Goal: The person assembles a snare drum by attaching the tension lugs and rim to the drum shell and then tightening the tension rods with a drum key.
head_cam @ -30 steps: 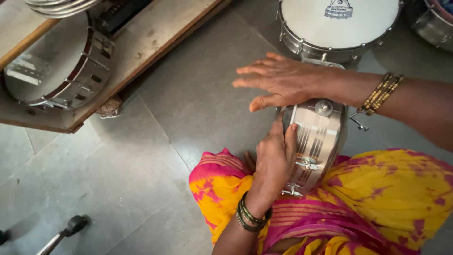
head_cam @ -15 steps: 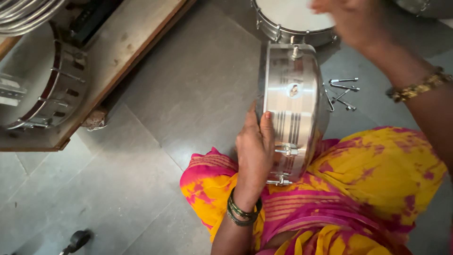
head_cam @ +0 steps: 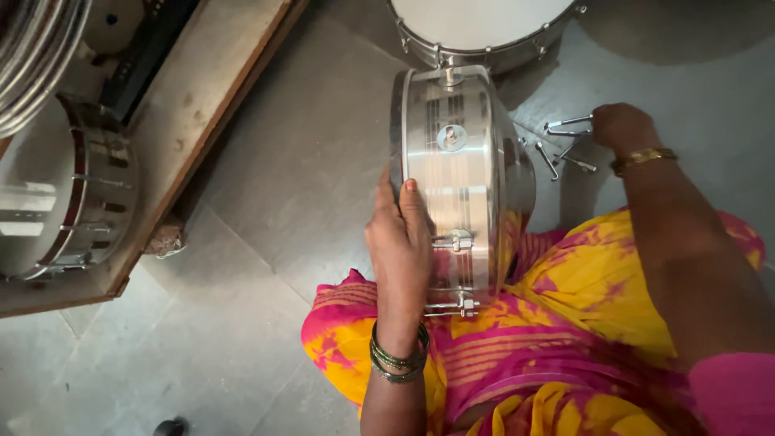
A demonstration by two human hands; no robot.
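Both hands are at work on the floor, well apart from each other. Left hand [head_cam: 400, 242] lies flat along the near rim of a shiny steel drum shell [head_cam: 452, 186], fingers stretched out straight and close together, the thumb hidden behind the rim — it presses on the shell rather than gripping round it. Green bangles [head_cam: 397, 359] ring that wrist. The drum shell stands on its edge, tilted a little, its lower part resting on the lap of the pink and yellow sari [head_cam: 581, 323]; small tension lugs [head_cam: 456, 241] show along its polished side, and a round fitting sits higher up on the wall.

Right hand [head_cam: 620, 125] reaches out to the far right, knuckles up, curled over a small heap of loose metal rods [head_cam: 565, 145] lying on the grey floor [head_cam: 266, 202]. It touches the heap, but whether the fingers pinch one of the rods cannot be told, as they are hidden beneath the hand. A gold bangle [head_cam: 642, 156] sits on that wrist.

Just beyond the shell's top edge a finished drum with a white skin [head_cam: 476, 24] lies flat on the floor. At the left a low wooden shelf [head_cam: 194, 121] runs slantwise — inside it stands another drum with a metal rim [head_cam: 73, 194], and above that a stack of steel hoops [head_cam: 36, 48].
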